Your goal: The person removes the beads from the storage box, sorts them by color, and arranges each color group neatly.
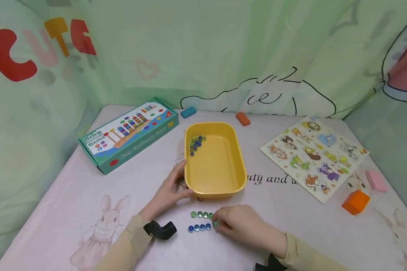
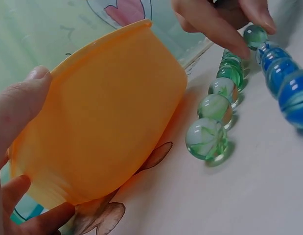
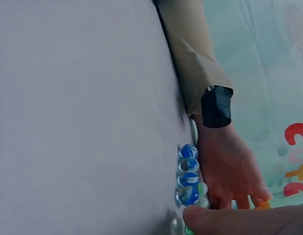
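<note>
Table (image 1: 88, 210) with a pink bunny-print cloth, green printed curtain behind. Biggest loose items: Ring Challenge Game box (image 1: 129, 133) at left rear, animal puzzle board (image 1: 313, 156) at right, both well apart from the hands. Small blocks around: orange cube (image 1: 355, 202) and pink block (image 1: 375, 180) far right, teal block (image 1: 188, 111) and orange-red block (image 1: 243, 118) behind the tub.

Yellow tub (image 1: 215, 160) sits mid-table between the hands and the rear blocks; a cluster of blue and green marbles (image 1: 196, 143) lies in its back left corner.

Left hand (image 1: 171, 188) grips the tub's near left corner, thumb on the rim, fingers curled under the wall.

Just in front of the tub, 2 short rows on the cloth: green marbles (image 1: 201, 214) and blue marbles (image 1: 198, 227), 4 showing in each.

Right hand (image 1: 239, 224) pinches a green marble (image 1: 216, 224) at the rows' right end.
</note>
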{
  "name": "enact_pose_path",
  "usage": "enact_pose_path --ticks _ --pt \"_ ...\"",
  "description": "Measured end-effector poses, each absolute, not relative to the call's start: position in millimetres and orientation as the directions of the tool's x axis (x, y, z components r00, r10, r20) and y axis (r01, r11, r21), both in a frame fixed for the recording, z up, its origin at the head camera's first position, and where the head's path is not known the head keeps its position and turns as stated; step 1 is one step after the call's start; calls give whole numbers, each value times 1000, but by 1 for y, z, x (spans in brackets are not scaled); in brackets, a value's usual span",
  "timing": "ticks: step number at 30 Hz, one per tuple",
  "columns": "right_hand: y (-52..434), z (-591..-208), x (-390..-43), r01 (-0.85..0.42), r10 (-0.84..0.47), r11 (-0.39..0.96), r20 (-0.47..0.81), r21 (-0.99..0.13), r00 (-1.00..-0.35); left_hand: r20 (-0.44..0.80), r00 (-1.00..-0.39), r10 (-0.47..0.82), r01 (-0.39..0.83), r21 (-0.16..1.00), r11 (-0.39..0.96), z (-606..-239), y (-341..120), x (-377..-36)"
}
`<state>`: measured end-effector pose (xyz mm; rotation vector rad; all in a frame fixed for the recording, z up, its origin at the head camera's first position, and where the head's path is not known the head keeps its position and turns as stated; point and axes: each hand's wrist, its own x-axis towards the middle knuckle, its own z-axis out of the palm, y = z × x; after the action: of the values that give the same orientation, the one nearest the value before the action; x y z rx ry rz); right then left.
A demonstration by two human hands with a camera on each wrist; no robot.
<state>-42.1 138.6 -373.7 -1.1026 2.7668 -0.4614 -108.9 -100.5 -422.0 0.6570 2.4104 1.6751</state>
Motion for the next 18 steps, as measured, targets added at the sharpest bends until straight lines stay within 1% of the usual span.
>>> enact_pose_path --ticks 7,14,18 --pt "136 -378 -39 -659 -697 685 -15 -312 -717 135 -901 413 273 916 295 -426 -101 -111" --pt "132 -380 -37 -653 -690 692 -19 -308 -723 131 -903 410 268 916 298 -427 -101 -111" --pt "128 -379 -36 -673 -704 679 -2 -293 -710 136 -901 412 274 915 298 -426 -100 -111"
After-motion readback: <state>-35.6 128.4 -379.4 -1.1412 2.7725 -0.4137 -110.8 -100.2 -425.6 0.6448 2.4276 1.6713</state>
